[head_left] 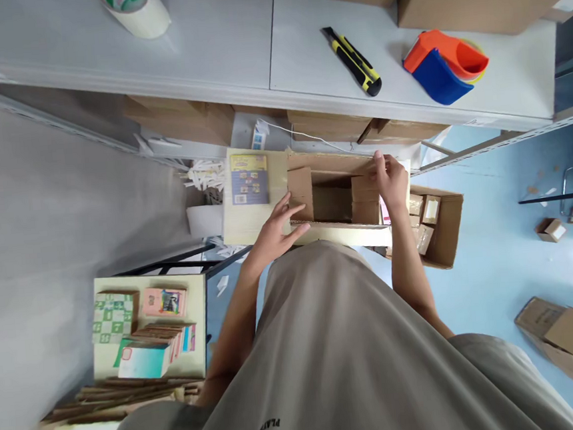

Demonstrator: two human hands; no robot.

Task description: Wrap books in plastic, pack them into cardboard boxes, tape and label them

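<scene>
An open cardboard box (329, 162) sits on a pale yellow table (255, 226) in front of my body, its flaps raised or folded and its inside visible. My left hand (274, 235) is at the box's near left corner, fingers spread and touching its edge. At the far right corner, my right hand (392, 180) has thumb and fingers closed on the cardboard edge. A purple and yellow printed booklet or pack (249, 179) lies on the table left of the box. Partly behind my right wrist shows a small pink and white item (385, 212).
Ahead runs a grey shelf (231, 39) carrying a tape roll (141, 13), a utility knife (353, 60) and an orange and blue tape dispenser (447, 67). A carton of small boxes (448, 227) stands right. Card stacks (146, 361) lie on a lower left table.
</scene>
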